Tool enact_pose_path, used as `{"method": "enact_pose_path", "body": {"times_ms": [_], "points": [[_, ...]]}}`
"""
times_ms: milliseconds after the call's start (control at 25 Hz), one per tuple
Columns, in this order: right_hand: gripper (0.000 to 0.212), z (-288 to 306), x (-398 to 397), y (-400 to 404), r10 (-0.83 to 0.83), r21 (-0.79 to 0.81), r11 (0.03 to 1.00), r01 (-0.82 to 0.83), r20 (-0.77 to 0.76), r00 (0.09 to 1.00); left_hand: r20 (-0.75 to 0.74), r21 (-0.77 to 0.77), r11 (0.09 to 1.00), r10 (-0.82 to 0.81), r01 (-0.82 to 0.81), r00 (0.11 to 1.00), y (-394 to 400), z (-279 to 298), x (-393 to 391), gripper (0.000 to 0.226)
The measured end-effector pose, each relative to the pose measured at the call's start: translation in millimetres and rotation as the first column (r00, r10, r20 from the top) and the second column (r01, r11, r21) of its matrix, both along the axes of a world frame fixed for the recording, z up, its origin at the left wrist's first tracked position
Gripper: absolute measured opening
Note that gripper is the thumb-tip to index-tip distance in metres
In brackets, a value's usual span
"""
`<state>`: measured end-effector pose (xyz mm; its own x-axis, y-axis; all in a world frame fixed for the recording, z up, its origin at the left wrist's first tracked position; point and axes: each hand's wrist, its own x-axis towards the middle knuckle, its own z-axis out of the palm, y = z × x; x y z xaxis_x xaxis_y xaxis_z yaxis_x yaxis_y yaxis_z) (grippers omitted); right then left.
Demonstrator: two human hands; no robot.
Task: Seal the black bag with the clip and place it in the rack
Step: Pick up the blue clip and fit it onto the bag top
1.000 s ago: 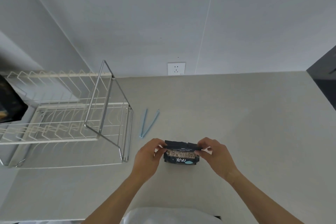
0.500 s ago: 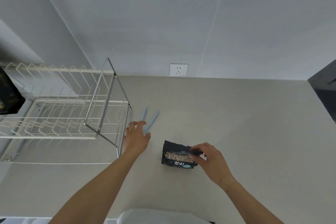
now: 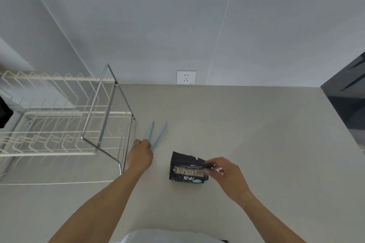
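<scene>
Two hands are seen over the counter, well apart from each other. The bag is stood near the middle of the counter, closer to its front edge, with its torn top uppermost. Its upper right corner is pinched between the fingers of the right hand. The clip, a thin blue V with its arms spread, is laid flat on the counter between the bag and the rack. The closed end of the clip is met by the fingertips of the left hand, whose fingers are curled; whether the clip is actually gripped cannot be told. The rack is set at the counter's left edge, just beside the left hand. A socket is fixed to the wall above the counter's back edge.
</scene>
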<state>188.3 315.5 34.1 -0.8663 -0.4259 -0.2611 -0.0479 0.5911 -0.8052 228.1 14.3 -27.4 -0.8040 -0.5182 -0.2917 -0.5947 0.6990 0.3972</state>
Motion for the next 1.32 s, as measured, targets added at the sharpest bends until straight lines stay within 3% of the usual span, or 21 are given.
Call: {"method": "enact_pose_path", "body": {"times_ms": [200,360,480,600,920,1200,1320], "points": [[0.029,1.0,4.9,-2.4,0.019,-0.044,0.999,-0.02,-0.032,0.999,-0.362,0.221,0.975,0.086,-0.004,0.928,13.4,31.0,32.3,0.012],[0.019,-0.6,3.6,-5.1,0.0,-0.041,0.999,-0.001,-0.042,0.999,-0.542,0.043,0.954,-0.228,0.298,0.809,12.8,71.9,58.7,0.015],[0.018,-1.2,3.3,-7.4,-0.043,-0.064,0.997,0.042,-0.024,0.999,-0.46,-0.171,0.839,-0.532,0.517,0.711,13.7,89.0,65.7,0.01],[0.018,-1.3,3.2,-7.8,-0.076,-0.096,0.992,0.077,0.007,0.997,-0.364,-0.261,0.762,-0.646,0.592,0.671,18.0,90.1,62.6,0.008],[0.035,1.9,3.1,-4.9,-0.14,-0.141,0.978,0.152,0.088,0.986,-0.416,-0.24,0.768,-0.633,0.593,0.652,31.0,88.7,39.5,0.01],[0.014,-4.3,2.6,-8.1,-0.174,-0.216,0.951,0.221,0.214,0.961,-0.423,-0.082,0.841,-0.515,0.534,0.746,39.2,77.9,40.1,0.032],[0.027,-1.3,1.2,-7.2,-0.169,-0.283,0.923,0.26,0.308,0.936,-0.38,-0.027,0.864,-0.475,0.504,0.794,40.4,74.3,38.9,0.029]]}}
